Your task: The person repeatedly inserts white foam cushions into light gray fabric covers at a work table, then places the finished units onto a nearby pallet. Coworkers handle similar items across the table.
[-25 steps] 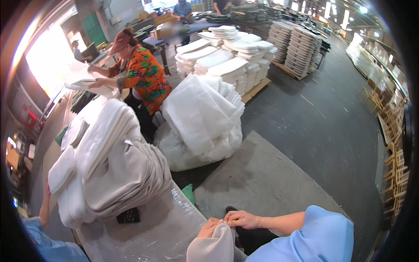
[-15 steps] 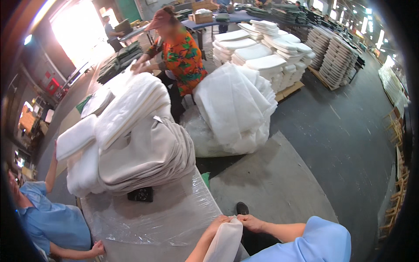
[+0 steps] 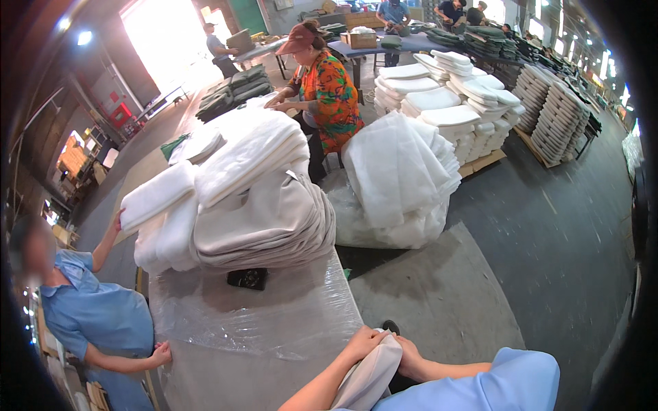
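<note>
At the table's near right edge, my left hand [image 3: 363, 344] grips the upper end of a light grey-beige fabric cover [image 3: 373, 375]. My right hand [image 3: 410, 357] is closed on the same end from the other side, its fingertips partly hidden by the cloth. The cover hangs down between my forearms toward me; what is inside it, if anything, I cannot make out. Farther up the table lies a folded stack of similar grey-beige covers [image 3: 267, 219], beside and below thick white padding sheets [image 3: 250, 151]. A small black object [image 3: 247, 278] sits in front of the stack.
Clear plastic film covers part of the table [image 3: 205, 383]. A co-worker in a blue shirt [image 3: 103, 308] stands at the left, touching a white pad. Another person in an orange patterned top [image 3: 334, 96] works beyond. A large bag of white sheets [image 3: 397, 178] stands on the floor.
The view has shifted, so the table and stacks appear lower and farther right. My hands have come closer together on the cover's end, and the right hand has turned inward.
</note>
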Demonstrator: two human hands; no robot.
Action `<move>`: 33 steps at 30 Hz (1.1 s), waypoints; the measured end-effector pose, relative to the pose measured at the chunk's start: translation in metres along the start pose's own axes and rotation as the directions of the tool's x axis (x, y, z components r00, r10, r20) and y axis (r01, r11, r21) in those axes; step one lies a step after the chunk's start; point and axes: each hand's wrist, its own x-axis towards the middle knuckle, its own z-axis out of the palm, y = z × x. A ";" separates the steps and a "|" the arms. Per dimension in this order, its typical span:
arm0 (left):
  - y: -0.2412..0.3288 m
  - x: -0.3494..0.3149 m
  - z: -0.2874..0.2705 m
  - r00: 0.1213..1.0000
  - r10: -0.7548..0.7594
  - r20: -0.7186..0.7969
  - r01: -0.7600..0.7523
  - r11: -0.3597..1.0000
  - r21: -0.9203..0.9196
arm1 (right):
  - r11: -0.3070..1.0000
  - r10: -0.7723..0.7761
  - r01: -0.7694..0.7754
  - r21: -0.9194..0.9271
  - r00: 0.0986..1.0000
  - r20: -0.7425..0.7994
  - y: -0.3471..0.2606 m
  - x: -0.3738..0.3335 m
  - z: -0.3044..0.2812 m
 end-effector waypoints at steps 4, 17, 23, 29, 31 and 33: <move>0.013 0.006 -0.007 0.987 -0.140 0.079 0.135 0.988 0.071 | 0.973 0.169 -0.171 0.156 0.985 0.031 0.000 0.022 -0.003; 0.005 0.016 -0.003 1.000 0.012 -0.020 -0.008 0.981 0.195 | 0.995 0.086 -0.089 -0.052 0.995 -0.055 0.025 0.086 -0.031; -0.010 0.017 0.004 0.993 0.035 -0.114 -0.019 0.991 0.132 | 0.991 0.108 -0.113 -0.073 0.992 -0.067 0.024 0.084 -0.020; -0.009 0.023 0.003 0.996 -0.060 -0.070 0.066 0.993 0.094 | 0.989 0.117 -0.123 -0.081 0.990 -0.084 0.023 0.081 -0.020; -0.017 0.022 0.006 0.987 -0.003 -0.159 0.025 0.990 0.137 | 0.987 0.117 -0.124 -0.098 0.991 -0.069 0.020 0.080 -0.016; -0.024 0.011 0.009 0.958 0.087 -0.272 -0.045 0.987 0.157 | 0.987 0.111 -0.117 -0.110 0.992 -0.058 0.018 0.078 -0.015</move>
